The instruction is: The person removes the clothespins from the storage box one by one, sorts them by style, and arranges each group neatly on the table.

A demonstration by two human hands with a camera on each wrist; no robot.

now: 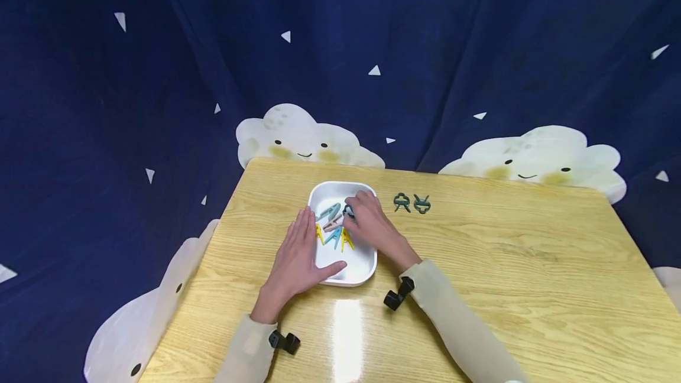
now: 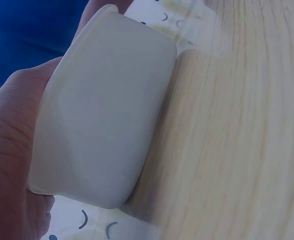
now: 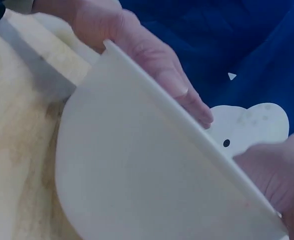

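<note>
A white plastic basin holds several clothes pegs: a grey-green peg, a pink peg, a light blue peg and yellow pegs. My left hand rests on the basin's left rim, fingers straight and thumb reaching over the near corner. Inside the basin, my right hand pinches a dark green clip between thumb and fingers; much of the clip is hidden. Both wrist views mostly show the basin's outer wall, which hides the pegs.
Two dark green clips lie side by side on the wooden table, right of the basin. Behind the table hangs a dark blue curtain with white clouds and triangles. Each wrist carries a small black camera.
</note>
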